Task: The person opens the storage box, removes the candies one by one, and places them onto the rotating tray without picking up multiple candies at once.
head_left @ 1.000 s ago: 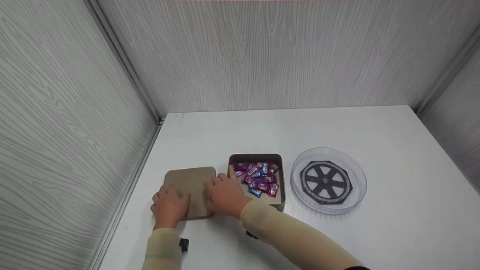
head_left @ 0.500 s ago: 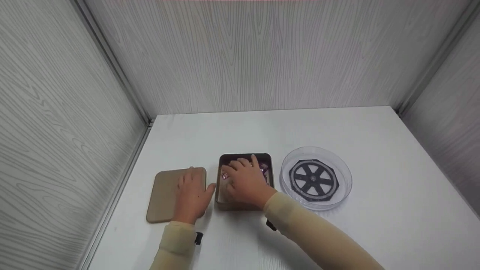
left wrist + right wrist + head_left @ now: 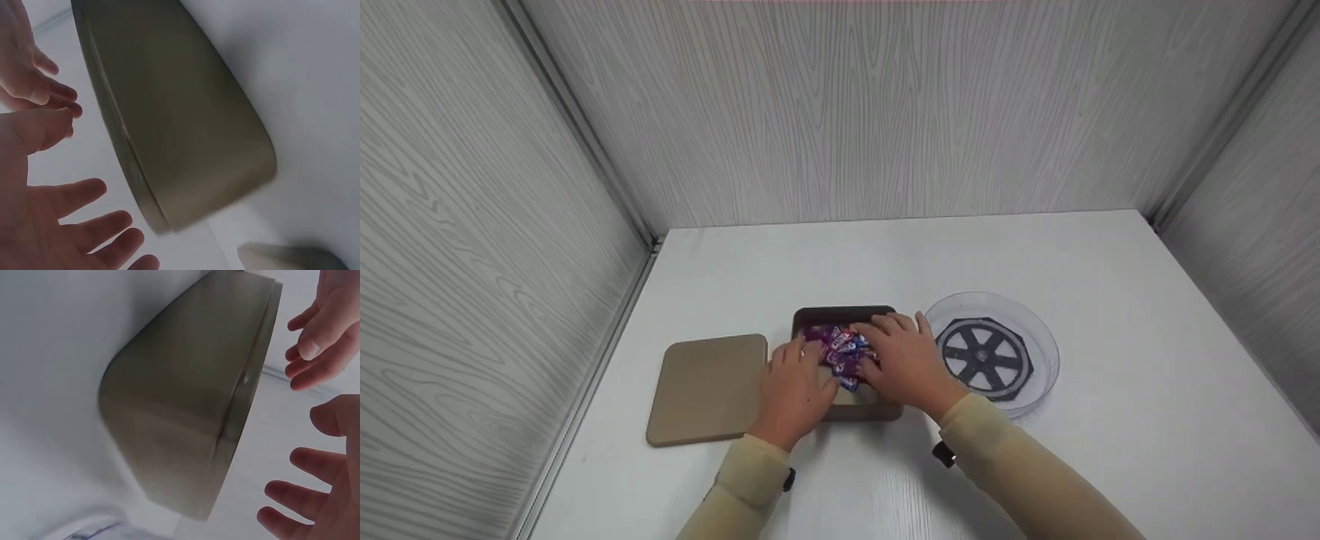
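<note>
A square tan tin box (image 3: 861,412) stands on the table with several small wrapped candies (image 3: 840,346) inside, in purple, blue and red wrappers. My left hand (image 3: 793,391) hovers over its left side and my right hand (image 3: 909,366) over its right side. Both have loosely spread fingers and hold nothing. In the left wrist view, the left hand (image 3: 73,219) lies beside the rim of the tin (image 3: 174,118). Across the tin (image 3: 180,377) in the right wrist view, the right hand (image 3: 320,489) has its fingers apart. Some candies are hidden behind the hands.
The tan square lid (image 3: 706,394) lies flat on the table, left of the tin. To the right is a round clear dish (image 3: 1046,364) with a black spoked wheel pattern (image 3: 982,356) in it. Pale wood-grain panels (image 3: 840,112) wall the table (image 3: 1035,255) behind and at the sides.
My left hand has left the lid and moved right to the tin. The right hand went from between lid and tin, across the candies, to the tin's right side. The view shifted slightly.
</note>
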The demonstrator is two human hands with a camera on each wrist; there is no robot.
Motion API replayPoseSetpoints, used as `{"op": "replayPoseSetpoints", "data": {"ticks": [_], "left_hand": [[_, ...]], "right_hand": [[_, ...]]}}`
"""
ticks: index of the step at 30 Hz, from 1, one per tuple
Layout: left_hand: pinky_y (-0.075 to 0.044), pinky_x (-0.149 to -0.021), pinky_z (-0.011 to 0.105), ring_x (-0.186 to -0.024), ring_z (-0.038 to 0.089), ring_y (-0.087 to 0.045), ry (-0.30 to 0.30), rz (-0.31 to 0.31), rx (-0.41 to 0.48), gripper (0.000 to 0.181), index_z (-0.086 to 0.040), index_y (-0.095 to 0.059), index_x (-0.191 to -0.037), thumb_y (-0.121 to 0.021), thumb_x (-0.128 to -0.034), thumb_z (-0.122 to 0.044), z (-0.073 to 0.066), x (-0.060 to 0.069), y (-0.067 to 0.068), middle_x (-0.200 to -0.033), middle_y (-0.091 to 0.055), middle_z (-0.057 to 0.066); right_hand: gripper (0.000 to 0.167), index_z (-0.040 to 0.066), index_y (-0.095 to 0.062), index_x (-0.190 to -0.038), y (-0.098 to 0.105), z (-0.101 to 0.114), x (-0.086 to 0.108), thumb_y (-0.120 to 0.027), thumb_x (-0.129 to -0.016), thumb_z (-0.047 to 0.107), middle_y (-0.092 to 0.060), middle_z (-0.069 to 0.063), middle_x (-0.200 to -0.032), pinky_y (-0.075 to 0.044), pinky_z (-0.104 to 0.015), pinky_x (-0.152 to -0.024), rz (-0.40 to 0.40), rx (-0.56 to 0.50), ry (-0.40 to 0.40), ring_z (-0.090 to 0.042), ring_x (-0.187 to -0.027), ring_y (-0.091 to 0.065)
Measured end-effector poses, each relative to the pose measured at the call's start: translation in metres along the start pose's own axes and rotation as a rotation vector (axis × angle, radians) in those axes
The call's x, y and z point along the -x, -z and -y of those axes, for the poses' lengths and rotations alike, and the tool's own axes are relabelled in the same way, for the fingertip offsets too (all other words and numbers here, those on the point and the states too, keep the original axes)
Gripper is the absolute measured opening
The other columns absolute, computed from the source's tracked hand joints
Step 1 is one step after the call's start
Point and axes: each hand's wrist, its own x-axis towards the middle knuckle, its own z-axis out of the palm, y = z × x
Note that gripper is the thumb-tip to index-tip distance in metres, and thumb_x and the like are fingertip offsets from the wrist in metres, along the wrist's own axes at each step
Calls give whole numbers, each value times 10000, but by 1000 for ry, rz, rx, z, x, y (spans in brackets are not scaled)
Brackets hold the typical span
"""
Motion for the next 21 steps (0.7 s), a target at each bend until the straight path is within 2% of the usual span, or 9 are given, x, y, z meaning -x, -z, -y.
{"op": "replayPoseSetpoints", "data": {"ticks": [9, 13, 16, 21], "left_hand": [[-359, -1105, 529, -1296, 350, -520, -106, 142, -63, 563, -49, -582, -1380, -675, -945, -394, -18, -10, -12, -1364, -590, 152], [-354, -1105, 528, -1266, 340, -540, -98, 211, -111, 500, -80, -611, -1357, -658, -947, -361, -21, -14, -16, -1339, -607, 132], [-368, -1090, 537, -1261, 337, -539, -77, 261, -121, 460, -81, -620, -1354, -661, -931, -257, -22, -16, -19, -1327, -609, 134], [-486, -947, 524, -1127, 334, -597, -82, 260, -151, 347, -68, -685, -1233, -670, -887, -81, -22, -18, -24, -1188, -651, 136]], "right_hand": [[496, 195, -595, -1409, -2, -19, 20, -640, -936, 335, -571, -119, -1408, -277, -637, -1109, 21, -12, -99, -374, -1303, -494], [505, 169, -596, -1406, -6, -22, 28, -650, -938, 354, -562, -121, -1416, -275, -624, -1113, 23, -34, -115, -376, -1303, -491], [497, 167, -602, -1399, -9, -23, 33, -653, -936, 340, -563, -122, -1415, -276, -631, -1109, 14, -52, -118, -378, -1300, -492], [467, 154, -627, -1367, -12, -23, 41, -669, -927, 305, -581, -132, -1386, -295, -650, -1092, -8, -73, -126, -391, -1282, -505]]}}
